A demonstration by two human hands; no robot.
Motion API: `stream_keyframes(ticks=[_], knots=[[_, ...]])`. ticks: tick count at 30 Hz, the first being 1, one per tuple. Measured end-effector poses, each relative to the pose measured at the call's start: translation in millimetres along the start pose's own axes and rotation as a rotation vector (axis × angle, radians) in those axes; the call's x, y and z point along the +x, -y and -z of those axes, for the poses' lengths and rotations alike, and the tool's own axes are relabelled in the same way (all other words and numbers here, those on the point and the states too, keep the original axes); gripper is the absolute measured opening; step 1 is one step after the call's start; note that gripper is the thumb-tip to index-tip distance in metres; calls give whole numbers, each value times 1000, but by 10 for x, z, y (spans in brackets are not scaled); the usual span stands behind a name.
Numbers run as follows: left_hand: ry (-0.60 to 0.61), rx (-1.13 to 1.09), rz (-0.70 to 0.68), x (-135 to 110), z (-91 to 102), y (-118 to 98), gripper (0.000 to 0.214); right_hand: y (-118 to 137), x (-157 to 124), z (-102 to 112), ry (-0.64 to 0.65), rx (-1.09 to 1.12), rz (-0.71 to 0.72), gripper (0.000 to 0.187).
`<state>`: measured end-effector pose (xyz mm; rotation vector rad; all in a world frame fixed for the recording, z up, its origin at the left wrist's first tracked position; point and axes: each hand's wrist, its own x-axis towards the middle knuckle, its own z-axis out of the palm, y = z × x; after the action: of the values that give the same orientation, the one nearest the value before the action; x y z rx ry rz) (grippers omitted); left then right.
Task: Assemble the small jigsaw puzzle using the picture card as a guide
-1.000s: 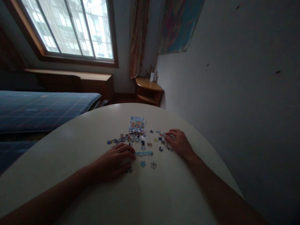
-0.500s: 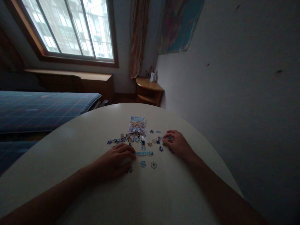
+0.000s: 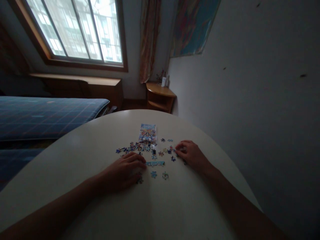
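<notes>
My left hand (image 3: 129, 168) rests on the table with fingers curved and the thumb apart from them. Its fingertips touch the left end of a joined strip of light-blue puzzle pieces (image 3: 155, 163). By its thumb lie a few loose pieces (image 3: 140, 180), partly hidden. My right hand (image 3: 190, 153) is curled, thumb and fingertips drawn together at the right-hand loose pieces (image 3: 170, 150); whatever is between them is hidden. Below the strip sit a blue puzzle piece (image 3: 153, 174) and a pale one (image 3: 165, 175). A larger heap of puzzle pieces (image 3: 136, 146) spreads beyond my left hand.
A printed picture sheet (image 3: 147, 132) lies behind the heap on the round white table (image 3: 100, 133). A bare mattress (image 3: 50, 116) stands to the left, a wall (image 3: 250, 100) to the right. Beyond are a corner shelf (image 3: 160, 89) and a window (image 3: 77, 30).
My right hand's fingertips have drawn slightly closer together over the loose pieces. My left hand stays by the strip. The whole view has shifted slightly.
</notes>
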<state>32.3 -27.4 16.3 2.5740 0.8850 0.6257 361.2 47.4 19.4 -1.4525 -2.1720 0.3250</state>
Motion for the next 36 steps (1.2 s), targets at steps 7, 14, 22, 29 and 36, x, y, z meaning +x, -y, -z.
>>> stream_keyframes(ticks=[7,14,22,29,36], knots=[[-4,-3,8,-1,-29,24,31,284,-98,-1,69,180,72,26],[-22,75,-32,19,-54,20,36,715,-271,-154,150,406,-16,18],[13,126,-114,22,-46,-3,41,707,-290,-277,113,302,-49,11],[29,106,-113,21,-28,-14,41,720,-286,-204,132,314,5,20],[45,109,-107,21,-32,-2,40,722,-290,-148,187,270,-5,21]])
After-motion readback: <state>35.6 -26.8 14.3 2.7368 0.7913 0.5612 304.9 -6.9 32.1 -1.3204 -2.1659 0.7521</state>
